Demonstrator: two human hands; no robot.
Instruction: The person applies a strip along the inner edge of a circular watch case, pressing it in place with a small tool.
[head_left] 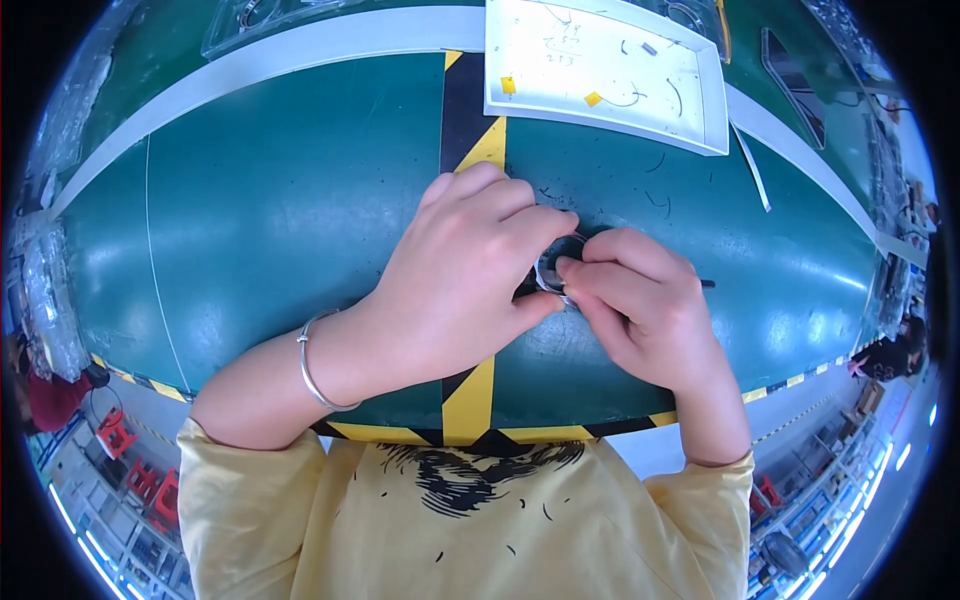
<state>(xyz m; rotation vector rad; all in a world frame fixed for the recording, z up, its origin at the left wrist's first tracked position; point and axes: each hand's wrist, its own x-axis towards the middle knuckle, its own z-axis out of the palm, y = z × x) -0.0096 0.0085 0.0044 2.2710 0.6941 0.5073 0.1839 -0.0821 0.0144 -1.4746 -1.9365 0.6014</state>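
Between my two hands, over the green table, is a small round part (547, 272) with a dark middle and a shiny silver rim. My left hand (478, 262) grips its left side, thumb below and fingers above. From the right, my right hand (640, 300) pinches at the part's dark middle with thumb and forefinger. Whatever sits in that pinch is hidden by the fingertips. Much of the round part is covered by my fingers, so its exact kind does not show.
A white shallow box (610, 75) with small yellow tags and dark scraps stands beyond my hands. Black thread-like bits lie on the green table (270, 200). Black-and-yellow tape (470, 400) crosses it. A thin white strip (752, 168) lies right of the box.
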